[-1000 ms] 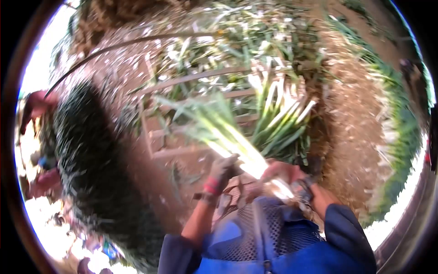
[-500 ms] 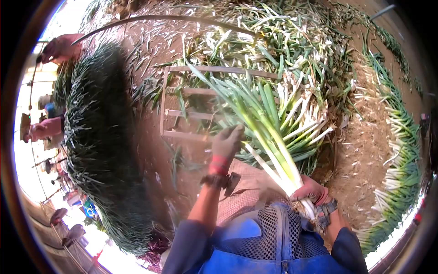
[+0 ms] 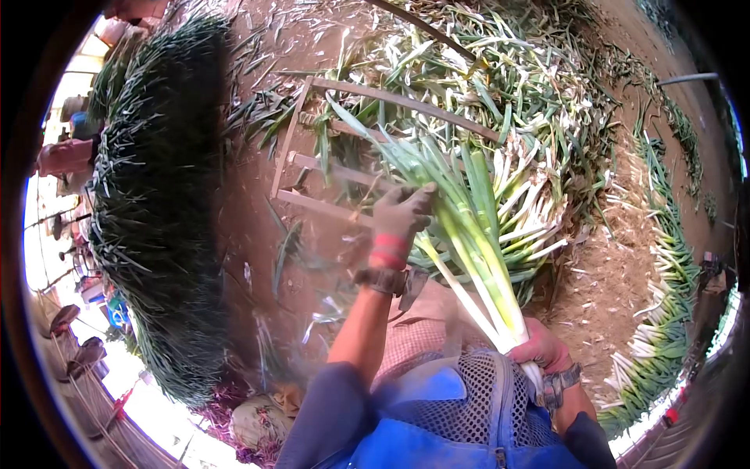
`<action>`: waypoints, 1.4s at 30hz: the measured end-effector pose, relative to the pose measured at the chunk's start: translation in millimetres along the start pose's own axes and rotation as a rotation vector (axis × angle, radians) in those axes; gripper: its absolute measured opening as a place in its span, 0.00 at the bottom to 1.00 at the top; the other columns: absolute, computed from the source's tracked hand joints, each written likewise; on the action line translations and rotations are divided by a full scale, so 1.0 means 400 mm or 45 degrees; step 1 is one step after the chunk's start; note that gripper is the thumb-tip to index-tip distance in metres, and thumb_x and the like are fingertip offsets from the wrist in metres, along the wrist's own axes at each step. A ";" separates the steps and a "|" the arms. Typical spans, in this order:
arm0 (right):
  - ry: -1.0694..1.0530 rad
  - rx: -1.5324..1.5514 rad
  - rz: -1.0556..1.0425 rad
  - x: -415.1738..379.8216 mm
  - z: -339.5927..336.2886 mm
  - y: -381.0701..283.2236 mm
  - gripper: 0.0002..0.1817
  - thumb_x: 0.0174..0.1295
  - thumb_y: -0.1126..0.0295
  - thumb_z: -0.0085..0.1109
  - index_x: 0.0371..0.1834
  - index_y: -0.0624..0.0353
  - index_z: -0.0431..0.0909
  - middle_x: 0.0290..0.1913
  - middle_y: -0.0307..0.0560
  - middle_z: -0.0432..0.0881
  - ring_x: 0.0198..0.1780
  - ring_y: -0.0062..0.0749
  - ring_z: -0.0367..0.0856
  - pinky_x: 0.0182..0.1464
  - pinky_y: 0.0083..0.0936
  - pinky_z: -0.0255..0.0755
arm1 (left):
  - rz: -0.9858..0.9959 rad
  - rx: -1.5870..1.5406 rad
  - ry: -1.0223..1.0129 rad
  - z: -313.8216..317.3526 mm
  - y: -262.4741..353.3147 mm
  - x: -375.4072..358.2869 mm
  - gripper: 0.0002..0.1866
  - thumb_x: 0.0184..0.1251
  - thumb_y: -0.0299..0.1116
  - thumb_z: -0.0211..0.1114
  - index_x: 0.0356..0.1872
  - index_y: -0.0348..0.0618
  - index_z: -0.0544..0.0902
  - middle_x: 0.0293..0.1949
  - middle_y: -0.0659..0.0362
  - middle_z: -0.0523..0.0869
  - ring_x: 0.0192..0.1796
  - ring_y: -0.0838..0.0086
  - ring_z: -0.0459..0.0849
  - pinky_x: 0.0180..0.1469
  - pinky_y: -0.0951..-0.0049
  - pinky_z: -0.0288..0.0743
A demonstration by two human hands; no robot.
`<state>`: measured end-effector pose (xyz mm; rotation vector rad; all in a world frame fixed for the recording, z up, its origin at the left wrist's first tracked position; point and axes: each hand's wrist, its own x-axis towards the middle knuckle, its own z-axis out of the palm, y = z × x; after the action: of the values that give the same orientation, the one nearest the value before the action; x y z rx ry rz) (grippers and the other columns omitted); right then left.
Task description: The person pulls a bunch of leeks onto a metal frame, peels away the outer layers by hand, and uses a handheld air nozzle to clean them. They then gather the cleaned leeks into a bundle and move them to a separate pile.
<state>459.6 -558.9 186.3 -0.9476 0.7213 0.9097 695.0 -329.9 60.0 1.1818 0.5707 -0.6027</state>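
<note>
A bunch of green onions (image 3: pixel 486 273) slants across my lap, white root ends toward me and green leaves pointing away to the upper left. My right hand (image 3: pixel 543 348), in a reddish glove, is wrapped round the white stems near their roots. Beside the leaves, at their left edge, is my left hand (image 3: pixel 405 213) in a grey glove with a red cuff. Its fingers are apart and the fingertips overlap the leaves. One thin stalk (image 3: pixel 453 281) sticks out to the left of the bunch. More green onions (image 3: pixel 531 234) lie just behind it.
A wooden slatted frame (image 3: pixel 291 152) lies on the dirt ahead. Beyond it spreads a heap of leaf trimmings (image 3: pixel 539 86). A tall stack of green onions (image 3: pixel 160 211) stands on the left, and a long row of them (image 3: pixel 664 313) curves along the right.
My view has turned slightly. My left hand has loosened from a closed shape, its fingers now spread at the leaves. My right hand keeps its grip on the stems.
</note>
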 end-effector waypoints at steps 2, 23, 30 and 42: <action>0.008 0.008 0.021 -0.001 -0.001 0.005 0.45 0.42 0.66 0.80 0.69 0.66 0.75 0.54 0.41 0.84 0.51 0.24 0.80 0.55 0.22 0.75 | -0.024 -0.215 -0.116 -0.030 -0.012 0.022 0.17 0.72 0.35 0.73 0.48 0.27 0.85 0.31 0.59 0.87 0.24 0.81 0.81 0.23 0.82 0.71; 0.053 0.212 0.062 0.005 0.033 0.017 0.42 0.42 0.69 0.78 0.66 0.67 0.77 0.52 0.43 0.85 0.47 0.25 0.82 0.52 0.22 0.76 | -0.205 -0.296 -0.085 -0.054 0.009 0.037 0.16 0.73 0.46 0.71 0.36 0.44 0.82 0.24 0.64 0.80 0.21 0.79 0.77 0.21 0.79 0.69; 0.125 -0.079 0.051 0.020 0.035 0.031 0.46 0.46 0.68 0.76 0.73 0.67 0.71 0.61 0.44 0.83 0.56 0.27 0.80 0.61 0.24 0.74 | 0.067 0.382 -0.046 -0.102 -0.054 0.092 0.14 0.71 0.41 0.73 0.35 0.40 0.83 0.20 0.66 0.78 0.16 0.83 0.72 0.18 0.81 0.61; 0.164 0.058 0.126 0.047 0.051 0.006 0.42 0.45 0.74 0.74 0.70 0.69 0.75 0.59 0.46 0.84 0.57 0.30 0.81 0.61 0.26 0.74 | -0.305 -0.747 0.098 -0.110 -0.115 0.006 0.05 0.71 0.33 0.59 0.41 0.44 0.78 0.28 0.57 0.79 0.30 0.65 0.84 0.31 0.67 0.81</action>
<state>468.5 -533.8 178.0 -0.9424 0.9014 0.9207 660.5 -300.4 15.2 0.5884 0.8915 -0.5404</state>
